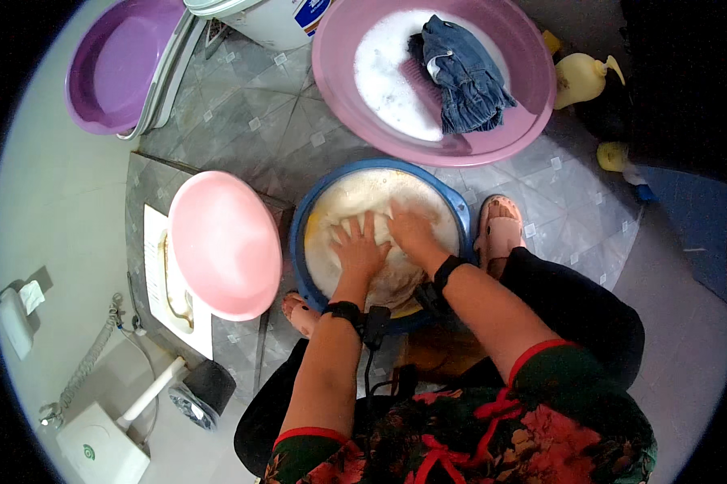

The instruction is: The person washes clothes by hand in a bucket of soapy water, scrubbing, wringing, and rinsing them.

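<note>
Left hand (361,253): palm down, fingers spread, gripping nothing visible. Right hand (416,232): blurred; grip cannot be told. Beneath both: pale cloth (397,284), in blue basin (298,242), set between sandalled feet (503,227), presumably for steadiness. Beyond: pink tub (331,73), denim garment (467,81) amid suds (380,77).

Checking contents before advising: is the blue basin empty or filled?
Not empty: pale, foamy contents spread across the blue basin beneath the left hand and right hand; depth cannot be told.
</note>
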Motion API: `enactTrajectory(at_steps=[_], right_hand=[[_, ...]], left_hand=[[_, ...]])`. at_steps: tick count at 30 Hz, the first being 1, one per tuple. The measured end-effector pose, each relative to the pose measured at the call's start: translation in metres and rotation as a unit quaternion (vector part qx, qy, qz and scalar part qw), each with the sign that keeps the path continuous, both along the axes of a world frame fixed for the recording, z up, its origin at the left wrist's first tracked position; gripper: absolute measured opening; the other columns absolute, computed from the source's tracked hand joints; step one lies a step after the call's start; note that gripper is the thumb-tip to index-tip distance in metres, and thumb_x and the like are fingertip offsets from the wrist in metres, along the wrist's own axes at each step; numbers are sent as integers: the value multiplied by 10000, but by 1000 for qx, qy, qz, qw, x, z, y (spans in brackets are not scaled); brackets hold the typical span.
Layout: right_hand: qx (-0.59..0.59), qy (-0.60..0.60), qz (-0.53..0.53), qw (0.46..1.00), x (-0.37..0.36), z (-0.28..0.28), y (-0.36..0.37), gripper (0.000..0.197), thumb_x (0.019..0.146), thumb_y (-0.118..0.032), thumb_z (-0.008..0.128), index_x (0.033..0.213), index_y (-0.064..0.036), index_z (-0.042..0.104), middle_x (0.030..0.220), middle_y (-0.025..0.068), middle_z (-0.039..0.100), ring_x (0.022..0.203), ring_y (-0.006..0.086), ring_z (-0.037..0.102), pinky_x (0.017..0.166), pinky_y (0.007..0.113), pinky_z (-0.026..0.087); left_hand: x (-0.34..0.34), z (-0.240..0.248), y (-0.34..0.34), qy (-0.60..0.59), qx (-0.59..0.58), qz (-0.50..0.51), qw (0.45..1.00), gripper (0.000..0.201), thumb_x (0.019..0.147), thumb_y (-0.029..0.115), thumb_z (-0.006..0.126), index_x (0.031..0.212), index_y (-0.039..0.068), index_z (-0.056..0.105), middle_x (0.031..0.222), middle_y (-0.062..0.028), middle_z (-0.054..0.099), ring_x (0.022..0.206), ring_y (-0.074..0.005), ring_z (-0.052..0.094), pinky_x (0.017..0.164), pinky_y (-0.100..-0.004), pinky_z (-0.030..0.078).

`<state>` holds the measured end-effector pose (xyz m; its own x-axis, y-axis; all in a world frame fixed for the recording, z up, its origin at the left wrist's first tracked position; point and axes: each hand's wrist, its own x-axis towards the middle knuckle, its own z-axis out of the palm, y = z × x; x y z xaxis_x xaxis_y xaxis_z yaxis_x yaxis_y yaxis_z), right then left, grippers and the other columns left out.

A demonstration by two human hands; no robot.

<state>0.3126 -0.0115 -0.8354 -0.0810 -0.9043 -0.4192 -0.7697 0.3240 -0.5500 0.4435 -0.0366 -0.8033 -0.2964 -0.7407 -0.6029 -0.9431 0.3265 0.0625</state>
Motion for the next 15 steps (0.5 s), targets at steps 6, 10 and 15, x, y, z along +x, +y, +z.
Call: enactTrajectory(at_steps=[6, 10, 15], right_hand=[[-33, -105, -39, 993, -18, -87, 26, 337, 868, -240, 521, 1125, -31, 581, 1039, 177, 627, 934, 370, 598, 807, 441, 480], [-101, 70, -166, 978, -43, -80, 13, 315, 837, -174, 505, 1140, -97, 553, 996, 172, 609, 926, 362, 592, 796, 465, 472], [-113, -119, -145, 976, 1, 42, -8, 300, 766, -154, 583, 1063, -118, 564, 983, 158, 600, 909, 369, 584, 777, 473, 464]], left_hand=[[11, -69, -25, -9, 132, -42, 990, 536, 846, 467, 534, 1251, 117, 545, 1259, -158, 539, 1158, -329, 509, 962, -496, 382], [-13, -35, -49, 151, 190, 25, 970, 510, 830, 472, 547, 1104, 52, 635, 1116, -142, 628, 1102, -303, 553, 931, -425, 416], [30, 45, -19, 299, 111, 621, 716, 523, 862, 468, 567, 1240, 109, 521, 1167, -118, 583, 964, -270, 589, 770, -425, 479]])
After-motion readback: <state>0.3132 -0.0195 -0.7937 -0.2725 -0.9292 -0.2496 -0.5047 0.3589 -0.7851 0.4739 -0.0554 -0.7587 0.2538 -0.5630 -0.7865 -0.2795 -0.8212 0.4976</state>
